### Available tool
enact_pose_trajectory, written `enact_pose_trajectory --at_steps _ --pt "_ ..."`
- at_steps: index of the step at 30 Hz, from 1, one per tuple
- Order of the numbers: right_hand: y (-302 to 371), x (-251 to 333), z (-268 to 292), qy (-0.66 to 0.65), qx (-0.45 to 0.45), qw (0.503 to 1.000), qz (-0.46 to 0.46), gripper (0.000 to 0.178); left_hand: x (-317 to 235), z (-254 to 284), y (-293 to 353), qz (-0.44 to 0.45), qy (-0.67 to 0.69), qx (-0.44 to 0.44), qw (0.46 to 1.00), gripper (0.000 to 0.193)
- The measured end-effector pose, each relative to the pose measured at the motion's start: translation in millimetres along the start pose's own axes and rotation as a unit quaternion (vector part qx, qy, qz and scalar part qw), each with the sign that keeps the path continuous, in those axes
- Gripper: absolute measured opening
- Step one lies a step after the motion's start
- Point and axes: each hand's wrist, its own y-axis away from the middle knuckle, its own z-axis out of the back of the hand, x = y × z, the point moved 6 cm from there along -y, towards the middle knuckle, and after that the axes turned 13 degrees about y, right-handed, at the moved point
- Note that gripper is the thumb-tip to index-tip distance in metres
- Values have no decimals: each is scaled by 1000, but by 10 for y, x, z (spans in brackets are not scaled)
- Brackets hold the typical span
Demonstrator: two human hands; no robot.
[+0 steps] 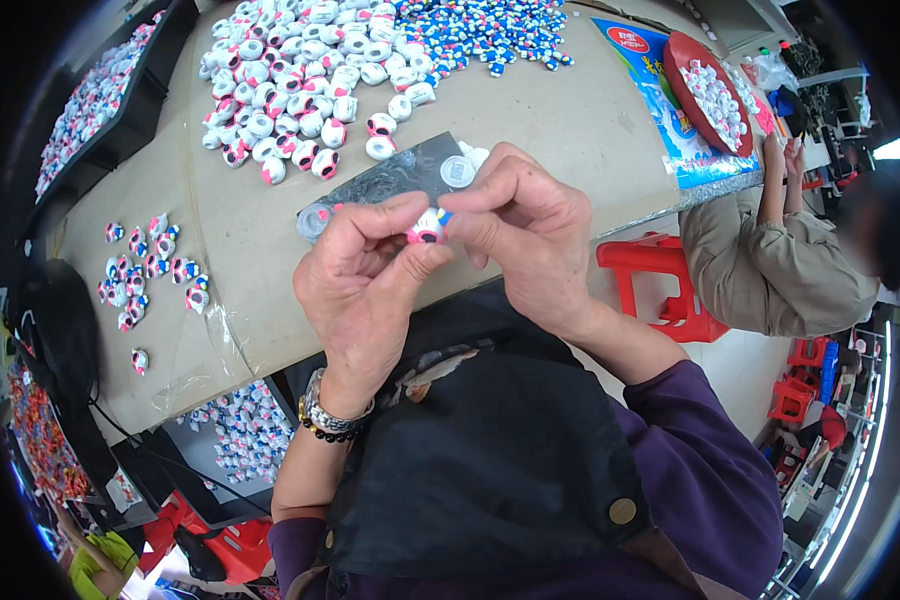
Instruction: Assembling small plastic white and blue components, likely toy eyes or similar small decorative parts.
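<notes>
Close above the table's near edge, my two hands meet at one small toy figure. My left hand [355,285] pinches a white and pink toy head [425,229] between thumb and fingertips. My right hand [530,235] has its thumb and forefinger closed on a small blue toy body [444,215], which touches the head; fingers partly hide it. Beyond them lies a dark flat slab [395,172] with a round clear lidded cup [457,172] at its right and another small clear cup [312,221] at its left.
Loose white and pink heads [295,75] and blue bodies [490,35] pile at the back. Joined figures [130,280] lie at left, near a black bin [160,95]. A red bowl [676,65] stands back right. Beside the table are a red stool [625,258] and a seated person [795,260].
</notes>
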Motion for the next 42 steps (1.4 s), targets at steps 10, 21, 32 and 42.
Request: enact_pose_trajectory --at_steps 10,21,32,42 --pt "-214 126 -206 59 125 987 83 21 -215 151 111 -40 -63 -42 996 38" --pt "-1344 -669 712 584 29 803 116 19 -1305 1776 -31 -214 -529 -290 768 27" --pt "-1228 -625 780 267 4 963 -39 14 -725 842 -624 -156 -683 80 709 64" --pt "-915 -598 811 67 -6 993 -97 17 -394 833 -867 -138 -647 147 736 64"
